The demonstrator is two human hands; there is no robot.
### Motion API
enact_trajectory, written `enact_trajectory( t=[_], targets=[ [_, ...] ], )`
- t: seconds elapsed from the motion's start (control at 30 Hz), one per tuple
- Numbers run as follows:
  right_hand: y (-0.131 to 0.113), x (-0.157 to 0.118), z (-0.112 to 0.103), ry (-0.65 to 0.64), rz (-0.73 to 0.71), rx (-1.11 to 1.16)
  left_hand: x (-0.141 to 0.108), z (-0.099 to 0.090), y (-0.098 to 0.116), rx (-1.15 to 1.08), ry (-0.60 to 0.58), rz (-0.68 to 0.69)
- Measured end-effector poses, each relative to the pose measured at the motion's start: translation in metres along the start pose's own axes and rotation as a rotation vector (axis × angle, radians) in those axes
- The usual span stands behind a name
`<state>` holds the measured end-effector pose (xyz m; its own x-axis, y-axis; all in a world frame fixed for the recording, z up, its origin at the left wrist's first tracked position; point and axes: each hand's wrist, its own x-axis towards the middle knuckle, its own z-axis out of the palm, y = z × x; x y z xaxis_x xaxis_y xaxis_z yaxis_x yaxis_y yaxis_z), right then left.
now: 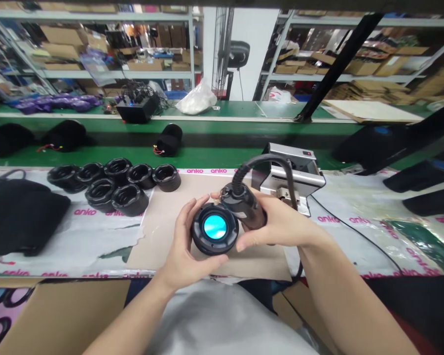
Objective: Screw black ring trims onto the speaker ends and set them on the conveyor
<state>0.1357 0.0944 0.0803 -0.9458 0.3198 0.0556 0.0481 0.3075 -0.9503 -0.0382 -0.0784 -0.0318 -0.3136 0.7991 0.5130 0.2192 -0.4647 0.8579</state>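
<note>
My left hand curls around a round black lens housing, with a shiny blue lens facing up in its middle. In my right hand is a black corded hand tool, its thick cable arching up and over to the right. The tool stands close against the housing's right side; its tip and most of my right fingers are hidden. Under both hands lies a sheet of brown cardboard.
Several black ring-shaped housings stand left of the cardboard, beside a dark fabric heap. Behind the tool is a silver machine with a feeding slot. Black cylinders with wires stand farther back. A dark post slants at right.
</note>
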Motion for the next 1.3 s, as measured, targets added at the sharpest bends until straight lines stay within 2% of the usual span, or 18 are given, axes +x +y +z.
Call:
enact_trajectory(
  t=[0.13,0.3,0.37,0.5,0.57,0.63,0.7,0.8,0.9,0.97,1.03,1.1,1.17,1.23,1.3],
  targets=[
    [0.003,0.010,-0.003,-0.061,-0.026,-0.029,-0.001,0.001,0.002,0.002,-0.013,-0.009],
    [0.004,0.004,0.000,-0.008,-0.058,-0.004,-0.003,0.001,0.002,0.022,-0.005,-0.014],
    [0.002,-0.002,0.007,0.119,-0.073,0.036,-0.003,0.002,0.001,0.029,0.007,-0.012],
    [-0.007,-0.018,0.038,0.495,-0.008,0.070,-0.004,0.003,-0.002,0.047,0.003,0.041],
    [-0.011,-0.025,0.056,0.552,0.072,0.003,-0.004,0.003,-0.003,0.065,-0.004,0.112],
    [-0.013,-0.030,0.067,0.536,0.148,-0.114,-0.003,0.002,-0.004,0.091,-0.019,0.153],
    [-0.012,-0.033,0.070,0.504,0.191,-0.159,-0.002,0.000,-0.003,0.112,-0.033,0.157],
    [-0.007,-0.031,0.056,0.450,0.186,-0.037,0.001,-0.003,-0.001,0.121,-0.038,0.148],
    [0.001,-0.024,0.036,0.289,0.108,0.039,0.001,-0.002,0.002,0.117,-0.044,0.133],
    [0.004,-0.019,0.028,0.179,0.057,0.029,-0.001,0.000,0.003,0.090,-0.033,0.085],
    [0.004,-0.015,0.026,0.141,0.051,0.022,-0.004,0.002,0.004,0.044,-0.010,0.006],
    [0.002,-0.014,0.028,0.194,0.056,0.032,-0.004,0.002,0.005,0.008,0.010,-0.082],
    [-0.001,-0.015,0.033,0.315,0.037,0.043,-0.002,0.001,0.006,-0.021,0.008,-0.144],
    [-0.002,-0.016,0.039,0.434,0.016,0.046,0.003,-0.002,0.006,-0.060,-0.012,-0.164],
    [-0.002,-0.017,0.046,0.500,0.016,0.047,0.009,-0.005,0.006,-0.087,-0.023,-0.159]
  ],
)
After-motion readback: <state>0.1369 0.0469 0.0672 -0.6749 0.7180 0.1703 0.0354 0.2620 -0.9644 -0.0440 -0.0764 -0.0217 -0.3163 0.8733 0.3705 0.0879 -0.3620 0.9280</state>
